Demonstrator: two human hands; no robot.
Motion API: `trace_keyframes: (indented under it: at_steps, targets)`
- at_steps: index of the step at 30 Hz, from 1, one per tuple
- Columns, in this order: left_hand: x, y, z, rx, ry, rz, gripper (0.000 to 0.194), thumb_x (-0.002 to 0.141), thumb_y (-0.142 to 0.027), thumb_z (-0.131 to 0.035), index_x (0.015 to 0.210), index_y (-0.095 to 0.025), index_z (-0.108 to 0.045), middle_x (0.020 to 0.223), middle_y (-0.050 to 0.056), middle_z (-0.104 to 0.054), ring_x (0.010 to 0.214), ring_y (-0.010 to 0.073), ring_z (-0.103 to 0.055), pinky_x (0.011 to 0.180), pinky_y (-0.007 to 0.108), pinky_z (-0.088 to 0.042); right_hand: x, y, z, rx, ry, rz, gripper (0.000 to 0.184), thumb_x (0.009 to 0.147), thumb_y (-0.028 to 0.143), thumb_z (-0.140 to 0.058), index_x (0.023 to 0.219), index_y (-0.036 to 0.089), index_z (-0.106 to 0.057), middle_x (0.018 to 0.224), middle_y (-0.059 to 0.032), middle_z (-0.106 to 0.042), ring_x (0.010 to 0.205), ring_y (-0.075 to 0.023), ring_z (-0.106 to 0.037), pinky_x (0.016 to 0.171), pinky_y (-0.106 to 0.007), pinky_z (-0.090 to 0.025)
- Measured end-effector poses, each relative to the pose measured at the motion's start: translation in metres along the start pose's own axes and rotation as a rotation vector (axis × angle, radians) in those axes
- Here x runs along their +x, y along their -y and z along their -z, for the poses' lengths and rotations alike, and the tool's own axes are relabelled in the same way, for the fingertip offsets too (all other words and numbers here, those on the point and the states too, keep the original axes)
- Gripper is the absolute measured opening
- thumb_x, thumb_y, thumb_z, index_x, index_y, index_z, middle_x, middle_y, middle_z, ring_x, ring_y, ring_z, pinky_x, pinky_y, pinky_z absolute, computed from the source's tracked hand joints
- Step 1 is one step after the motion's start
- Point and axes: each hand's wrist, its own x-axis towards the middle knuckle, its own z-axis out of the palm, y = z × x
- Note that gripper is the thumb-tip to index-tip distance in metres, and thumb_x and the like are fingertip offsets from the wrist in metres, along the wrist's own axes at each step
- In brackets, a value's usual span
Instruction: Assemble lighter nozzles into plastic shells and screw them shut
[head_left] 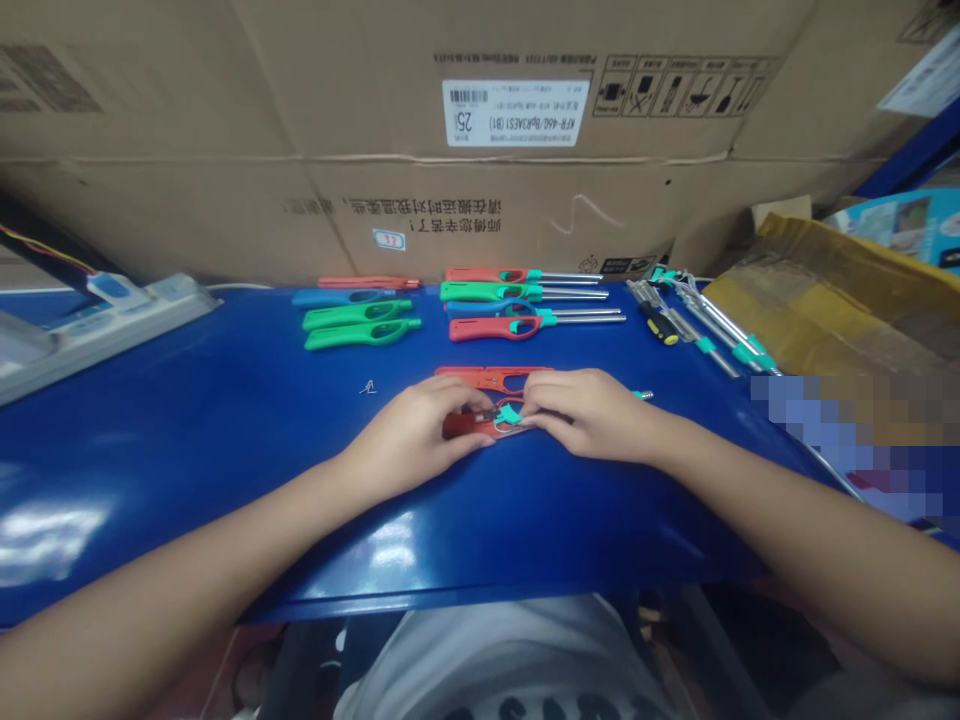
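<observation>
Resting over the blue bench (187, 440), both hands work at an open red lighter half (517, 434) near its front edge. The left hand (416, 430) has its fingers gripping the lighter's left end; the right hand (592, 412) has its fingers pinched on it beside a green trigger piece (510, 414), their exact hold partly hidden. Just beyond lies another red shell (484, 378). Small screws (367, 387) lie to the left, and green shells (364, 330) farther back.
</observation>
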Motion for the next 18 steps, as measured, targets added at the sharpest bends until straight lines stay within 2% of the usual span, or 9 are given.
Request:
trace_keyframes:
  at_steps: [11, 18]
  targets:
    - [0.0003, 0.0007, -0.0011, -0.036, 0.005, 0.06, 0.023, 0.083, -0.028, -0.078, 0.103, -0.019, -0.072, 0.102, 0.004, -0.076, 0.092, 0.0207, -0.069, 0.082, 0.033, -0.052, -0.002, 0.004, 0.0012, -0.244, -0.041, 0.158, 0.024, 0.101, 0.02, -0.048, 0.087, 0.016, -0.068, 0.084, -0.0043, -0.069, 0.069, -0.0134, -0.058, 0.06, -0.027, -0.035]
    - [0.0012, -0.0001, -0.0016, -0.057, 0.007, 0.08, 0.023, 0.082, -0.028, -0.078, 0.102, -0.018, -0.071, 0.102, 0.004, -0.076, 0.092, 0.0205, -0.069, 0.082, 0.033, -0.052, -0.0028, 0.0057, 0.0034, -0.191, -0.008, 0.115, 0.024, 0.101, 0.023, -0.049, 0.092, 0.016, -0.07, 0.091, -0.0054, -0.071, 0.071, -0.0137, -0.06, 0.06, -0.026, -0.037]
